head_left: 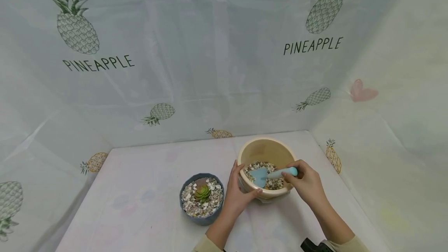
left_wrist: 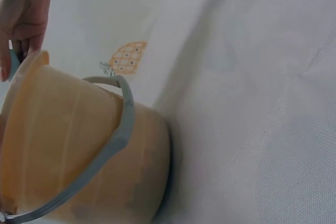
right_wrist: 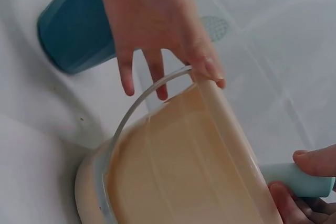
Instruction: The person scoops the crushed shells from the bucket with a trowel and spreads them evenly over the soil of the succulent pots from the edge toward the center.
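Note:
A cream plastic bucket [head_left: 266, 151] with a grey handle [left_wrist: 107, 148] stands tilted toward me on the table and holds small pebbles [head_left: 271, 183]. My left hand [head_left: 239, 194] grips its near left rim, thumb over the edge. My right hand [head_left: 305, 182] holds the handle of a light blue scoop [head_left: 269, 175], whose blade lies on the pebbles inside the bucket. In the right wrist view the left hand [right_wrist: 157, 30] steadies the bucket's rim [right_wrist: 231, 135], and the scoop handle [right_wrist: 296, 179] is pinched at the lower right. A blue pot [head_left: 202, 198] with a green succulent [head_left: 202, 193] and pebbles sits left of the bucket.
The white table cover [head_left: 140, 201] runs to the front and left. Pineapple-print sheeting [head_left: 210, 57] walls in the back and both sides, close behind the bucket and on the right.

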`<state>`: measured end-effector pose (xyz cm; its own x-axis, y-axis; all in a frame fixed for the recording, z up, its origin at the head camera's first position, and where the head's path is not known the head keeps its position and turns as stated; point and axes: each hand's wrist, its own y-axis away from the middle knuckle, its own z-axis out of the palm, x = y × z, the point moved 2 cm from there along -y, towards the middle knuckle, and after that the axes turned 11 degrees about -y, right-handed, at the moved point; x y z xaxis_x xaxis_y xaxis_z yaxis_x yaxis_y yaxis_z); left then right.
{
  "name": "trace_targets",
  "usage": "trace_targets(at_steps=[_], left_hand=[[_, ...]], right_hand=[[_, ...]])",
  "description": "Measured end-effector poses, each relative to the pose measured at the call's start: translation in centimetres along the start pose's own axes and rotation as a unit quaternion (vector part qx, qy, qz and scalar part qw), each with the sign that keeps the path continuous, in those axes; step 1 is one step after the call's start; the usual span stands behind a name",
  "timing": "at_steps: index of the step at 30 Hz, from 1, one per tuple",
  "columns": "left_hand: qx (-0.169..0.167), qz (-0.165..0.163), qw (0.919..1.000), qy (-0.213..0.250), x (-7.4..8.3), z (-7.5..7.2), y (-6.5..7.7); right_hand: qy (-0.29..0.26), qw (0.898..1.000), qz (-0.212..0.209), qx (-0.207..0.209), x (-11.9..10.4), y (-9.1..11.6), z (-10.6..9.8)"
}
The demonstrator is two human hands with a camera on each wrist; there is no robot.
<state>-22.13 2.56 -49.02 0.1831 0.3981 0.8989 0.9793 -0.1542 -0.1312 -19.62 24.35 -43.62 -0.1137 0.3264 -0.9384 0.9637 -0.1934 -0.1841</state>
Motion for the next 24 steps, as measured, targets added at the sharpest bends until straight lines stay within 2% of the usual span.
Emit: trace_targets(at_steps=[6,12,16,18,20,22,24], left_hand=[[0.000,-0.005,1.0000,0.002,-0.03,-0.03,0.03],[0.001,-0.008,1.0000,0.002,-0.14,0.14,-0.06],[0.000,-0.009,1.0000,0.005,-0.24,0.20,-0.09],[0.000,-0.009,0.9999,0.006,-0.21,0.19,-0.08],[-0.001,-0.008,0.9999,0.008,-0.17,0.19,-0.05],[-0.003,-0.007,0.9999,0.010,-0.09,0.18,0.03],[-0.005,-0.006,0.9999,0.010,-0.03,0.19,0.12]], right_hand=[[-0.059,0.997,0.029,0.028,0.30,0.25,0.05],[-0.114,0.989,0.068,0.066,0.50,0.63,0.06],[-0.137,0.984,0.071,0.084,0.69,0.87,0.02],[-0.131,0.986,0.057,0.082,0.67,0.92,-0.03],[-0.100,0.992,0.027,0.075,0.49,0.90,-0.20],[-0.046,0.997,-0.019,0.063,0.19,0.82,-0.43],[0.018,0.996,-0.071,0.053,-0.16,0.65,-0.64]])
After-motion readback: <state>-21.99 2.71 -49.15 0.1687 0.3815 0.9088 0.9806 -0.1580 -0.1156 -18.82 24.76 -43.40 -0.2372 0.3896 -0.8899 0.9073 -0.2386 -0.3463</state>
